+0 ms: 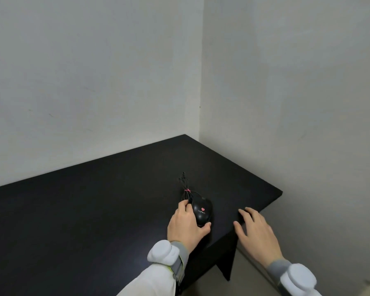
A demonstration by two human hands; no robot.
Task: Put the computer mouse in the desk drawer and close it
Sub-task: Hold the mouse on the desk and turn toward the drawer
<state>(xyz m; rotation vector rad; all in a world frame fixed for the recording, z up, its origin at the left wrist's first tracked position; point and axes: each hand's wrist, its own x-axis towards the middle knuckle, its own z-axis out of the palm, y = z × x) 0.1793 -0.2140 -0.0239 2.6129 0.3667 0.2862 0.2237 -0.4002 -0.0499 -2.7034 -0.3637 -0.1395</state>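
A black computer mouse [201, 212] with a small pink heart mark lies on the black desk [94, 210] near its right front corner. Its cable [185, 186] is bundled with a pink tie and points toward the back wall. My left hand [185, 225] wraps the mouse from the left, fingers by the cable end and thumb under the near end. My right hand [257, 229] hovers with fingers spread over the desk's right front edge, holding nothing. No drawer shows in this view.
The desk sits in a corner, with a white wall [83, 82] behind it and another [297, 92] to the right. A dark side panel [224, 259] drops below the right front corner, with beige floor [254, 280] beside it.
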